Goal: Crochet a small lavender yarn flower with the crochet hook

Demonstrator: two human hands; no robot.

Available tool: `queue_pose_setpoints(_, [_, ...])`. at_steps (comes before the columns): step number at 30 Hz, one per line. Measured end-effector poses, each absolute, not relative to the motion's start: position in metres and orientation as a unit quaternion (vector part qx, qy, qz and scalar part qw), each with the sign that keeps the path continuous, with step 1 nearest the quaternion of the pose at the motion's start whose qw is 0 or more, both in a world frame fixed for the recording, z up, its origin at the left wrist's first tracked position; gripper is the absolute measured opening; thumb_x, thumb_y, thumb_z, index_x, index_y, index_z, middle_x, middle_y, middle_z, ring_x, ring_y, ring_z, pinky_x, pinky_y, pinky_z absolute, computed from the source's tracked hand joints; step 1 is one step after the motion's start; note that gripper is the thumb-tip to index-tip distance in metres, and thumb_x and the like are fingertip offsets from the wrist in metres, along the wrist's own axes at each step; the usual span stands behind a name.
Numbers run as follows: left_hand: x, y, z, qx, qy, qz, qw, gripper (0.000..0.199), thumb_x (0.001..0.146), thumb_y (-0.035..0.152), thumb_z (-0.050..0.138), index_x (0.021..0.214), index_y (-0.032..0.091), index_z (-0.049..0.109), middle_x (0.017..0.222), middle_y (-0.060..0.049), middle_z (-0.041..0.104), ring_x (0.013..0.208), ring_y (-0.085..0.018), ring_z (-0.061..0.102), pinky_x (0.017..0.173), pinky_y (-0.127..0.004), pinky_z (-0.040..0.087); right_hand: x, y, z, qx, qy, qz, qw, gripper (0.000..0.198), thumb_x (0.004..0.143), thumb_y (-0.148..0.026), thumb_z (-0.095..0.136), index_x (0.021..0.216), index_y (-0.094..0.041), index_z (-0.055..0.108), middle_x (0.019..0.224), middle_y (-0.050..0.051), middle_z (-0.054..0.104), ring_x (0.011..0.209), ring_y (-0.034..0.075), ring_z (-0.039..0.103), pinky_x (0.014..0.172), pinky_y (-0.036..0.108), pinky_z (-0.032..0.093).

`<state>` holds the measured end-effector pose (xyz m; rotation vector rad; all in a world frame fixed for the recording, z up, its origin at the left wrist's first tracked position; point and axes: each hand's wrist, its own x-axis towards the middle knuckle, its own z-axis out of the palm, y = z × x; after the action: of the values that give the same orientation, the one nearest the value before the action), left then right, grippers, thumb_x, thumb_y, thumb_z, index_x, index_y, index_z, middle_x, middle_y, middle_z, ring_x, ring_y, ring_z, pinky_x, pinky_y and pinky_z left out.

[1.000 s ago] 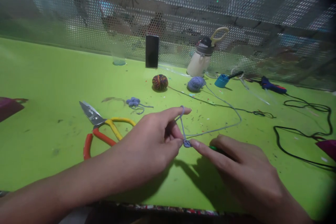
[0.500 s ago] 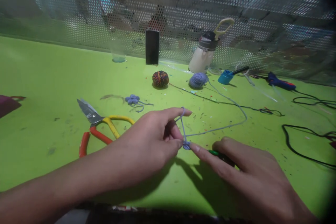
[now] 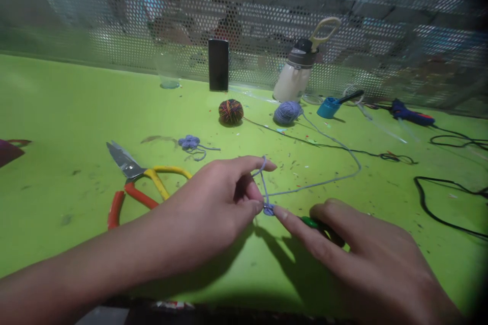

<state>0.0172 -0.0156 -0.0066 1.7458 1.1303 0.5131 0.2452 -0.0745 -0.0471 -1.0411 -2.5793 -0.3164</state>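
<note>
Grip nearer than lavender ball (image 3: 287, 112) and left of it: left hand (image 3: 215, 205), thumb and fingers pinched narrow on crochet piece (image 3: 269, 209), index finger extended with yarn (image 3: 328, 181) looped over. Nearer and right of ball: right hand (image 3: 371, 249) curled round green-handled tool (image 3: 310, 222), index fingertip against crochet piece. Crochet piece nearer than ball, slightly left. Tool's long axis roughly crosswise, pointing left toward pinch; tip blurred. Surface: green table (image 3: 57, 106), flecked and marked. Left of ball: scissors (image 3: 138, 174), crocheted flower (image 3: 189, 142). Behind: bottle (image 3: 292, 81), perforated panel (image 3: 125, 15). Right of ball: glue gun (image 3: 412, 113).
</note>
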Motion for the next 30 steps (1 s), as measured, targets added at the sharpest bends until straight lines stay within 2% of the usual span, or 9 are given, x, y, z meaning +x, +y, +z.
queue_pose_setpoints(6, [0.018,-0.016,-0.01,0.706,0.462,0.223,0.488,0.047,0.084,0.023,0.056,0.13,0.019,0.055,0.077,0.002,0.063,0.068,-0.016,0.059,0.062,-0.027,0.046,0.243,-0.077,-0.048,-0.381,-0.901,-0.11,0.176,0.061,0.088,-0.021,0.051,0.148,-0.023,0.041,0.088,0.01,0.061,0.061,0.02,0.055,0.05,0.032,0.036])
queue_pose_setpoints(11, [0.018,-0.013,-0.014,0.68,0.436,0.242,0.538,0.042,0.082,0.023,0.059,0.124,0.019,0.058,0.075,0.003,0.059,0.066,-0.013,0.056,0.06,-0.025,0.043,0.24,-0.074,-0.054,-0.421,-0.876,-0.107,0.209,0.055,0.092,-0.014,0.049,0.144,-0.031,0.046,0.073,0.003,0.058,0.055,0.017,0.053,0.047,0.028,0.039])
queue_pose_setpoints(13, [0.018,-0.013,-0.014,0.667,0.431,0.246,0.556,0.045,0.082,0.024,0.059,0.127,0.018,0.056,0.076,0.004,0.059,0.065,-0.013,0.054,0.06,-0.025,0.042,0.239,-0.073,-0.055,-0.431,-0.87,-0.103,0.218,0.052,0.092,-0.015,0.049,0.141,-0.031,0.049,0.074,0.003,0.058,0.056,0.016,0.053,0.046,0.027,0.04])
queue_pose_setpoints(15, [0.017,-0.013,-0.012,0.654,0.426,0.249,0.573,0.052,0.083,0.025,0.06,0.133,0.018,0.051,0.076,0.004,0.058,0.065,-0.012,0.053,0.061,-0.025,0.041,0.237,-0.073,-0.053,-0.427,-0.869,-0.056,0.243,0.051,0.092,-0.014,0.047,0.141,-0.028,0.049,0.083,0.005,0.061,0.063,0.017,0.058,0.049,0.027,0.045])
queue_pose_setpoints(17, [0.017,-0.014,-0.011,0.643,0.411,0.257,0.593,0.058,0.083,0.025,0.061,0.139,0.021,0.045,0.077,0.005,0.057,0.067,-0.012,0.052,0.063,-0.026,0.041,0.233,-0.073,-0.05,-0.422,-0.853,0.029,0.306,0.05,0.092,-0.01,0.045,0.139,-0.027,0.051,0.09,0.006,0.063,0.073,0.016,0.062,0.056,0.026,0.049])
queue_pose_setpoints(19, [0.016,-0.015,-0.01,0.631,0.396,0.264,0.612,0.064,0.084,0.023,0.061,0.144,0.024,0.039,0.079,0.005,0.057,0.069,-0.012,0.052,0.065,-0.027,0.041,0.229,-0.072,-0.047,-0.422,-0.817,0.104,0.38,0.049,0.091,-0.006,0.049,0.133,-0.03,0.056,0.09,0.003,0.065,0.078,0.015,0.064,0.058,0.023,0.05])
queue_pose_setpoints(21, [0.015,-0.016,-0.01,0.619,0.384,0.27,0.629,0.068,0.084,0.023,0.061,0.146,0.026,0.035,0.082,0.005,0.057,0.07,-0.012,0.051,0.066,-0.027,0.041,0.227,-0.071,-0.046,-0.423,-0.789,0.151,0.419,0.049,0.089,-0.005,0.053,0.127,-0.035,0.06,0.083,0.0,0.066,0.075,0.014,0.064,0.056,0.021,0.048])
queue_pose_setpoints(25, [0.013,-0.016,-0.006,0.594,0.362,0.274,0.664,0.072,0.082,0.023,0.064,0.147,0.024,0.034,0.084,0.004,0.057,0.07,-0.012,0.048,0.066,-0.027,0.039,0.228,-0.068,-0.047,-0.402,-0.773,0.209,0.444,0.051,0.086,-0.002,0.056,0.122,-0.036,0.064,0.076,-0.003,0.065,0.068,0.013,0.061,0.055,0.023,0.046])
queue_pose_setpoints(30, [0.013,-0.018,-0.001,0.597,0.359,0.269,0.665,0.066,0.083,0.023,0.063,0.145,0.02,0.039,0.084,0.004,0.056,0.072,-0.012,0.048,0.066,-0.028,0.038,0.231,-0.066,-0.049,-0.344,-0.797,0.209,0.45,0.052,0.085,0.003,0.051,0.125,-0.028,0.065,0.082,0.003,0.063,0.067,0.014,0.06,0.053,0.025,0.045])
